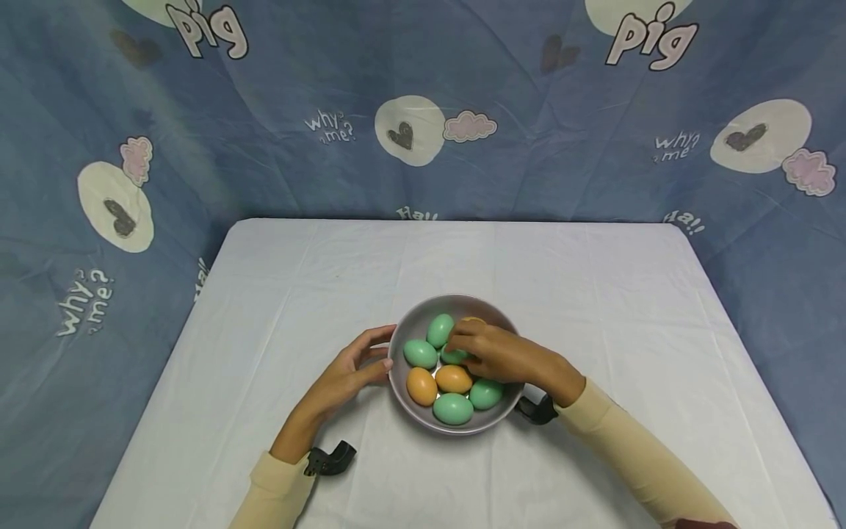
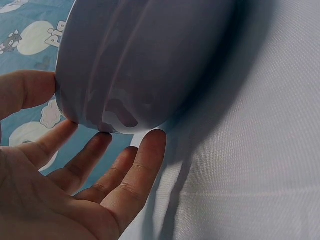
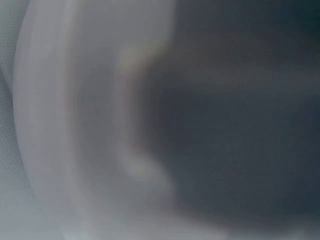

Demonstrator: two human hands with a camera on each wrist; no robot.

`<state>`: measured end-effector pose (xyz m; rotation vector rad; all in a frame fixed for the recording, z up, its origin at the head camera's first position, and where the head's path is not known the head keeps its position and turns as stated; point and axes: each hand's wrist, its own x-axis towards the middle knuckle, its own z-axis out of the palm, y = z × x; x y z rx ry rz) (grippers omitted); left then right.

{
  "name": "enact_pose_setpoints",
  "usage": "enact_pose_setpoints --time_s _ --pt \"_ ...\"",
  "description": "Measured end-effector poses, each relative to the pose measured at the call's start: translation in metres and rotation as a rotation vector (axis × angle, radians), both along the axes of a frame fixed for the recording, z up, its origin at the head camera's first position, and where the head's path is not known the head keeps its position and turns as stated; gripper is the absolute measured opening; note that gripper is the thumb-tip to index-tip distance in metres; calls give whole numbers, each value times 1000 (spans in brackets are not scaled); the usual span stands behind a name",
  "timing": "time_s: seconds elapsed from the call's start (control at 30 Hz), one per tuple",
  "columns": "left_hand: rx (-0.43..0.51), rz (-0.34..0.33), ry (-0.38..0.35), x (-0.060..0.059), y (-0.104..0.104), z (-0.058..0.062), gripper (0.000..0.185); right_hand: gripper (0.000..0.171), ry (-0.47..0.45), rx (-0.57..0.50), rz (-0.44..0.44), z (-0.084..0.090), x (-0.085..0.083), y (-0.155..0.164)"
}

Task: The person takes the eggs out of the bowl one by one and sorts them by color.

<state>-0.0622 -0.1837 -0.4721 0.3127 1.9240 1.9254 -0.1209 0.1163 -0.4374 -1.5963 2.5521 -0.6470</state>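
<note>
A round grey bowl [image 1: 411, 328] stands on the white cloth, holding several green and orange eggs. My left hand [image 1: 344, 373] touches the bowl's outer left side; in the left wrist view its thumb and spread fingertips rest against the bowl wall [image 2: 150, 55]. Inside the bowl, my right hand [image 1: 502, 354] reaches in from the right, and its thumb and fingers pinch a green egg [image 1: 452, 356], partly covered by them. An orange egg [image 1: 474, 319] peeks out behind that hand. Close in front lie orange [image 1: 453, 379] and green eggs [image 1: 452, 409]. The right wrist view is blurred, showing mostly bowl wall [image 3: 95, 125].
White cloth [image 1: 317, 294] covers the table around the bowl. A blue printed curtain [image 1: 529, 176] hangs behind the table and along its sides. Black wrist mounts [image 1: 332, 459] sit by both sleeves.
</note>
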Motion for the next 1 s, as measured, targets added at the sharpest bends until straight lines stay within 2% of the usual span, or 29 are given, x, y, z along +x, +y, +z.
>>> enact_pose_setpoints --time_s 0.57,1.0 --pt "-5 2 6 0 1 2 57 29 -36 -71 13 8 1 8" --pt "-10 5 7 1 1 2 58 29 -166 -88 -57 13 -1 17"
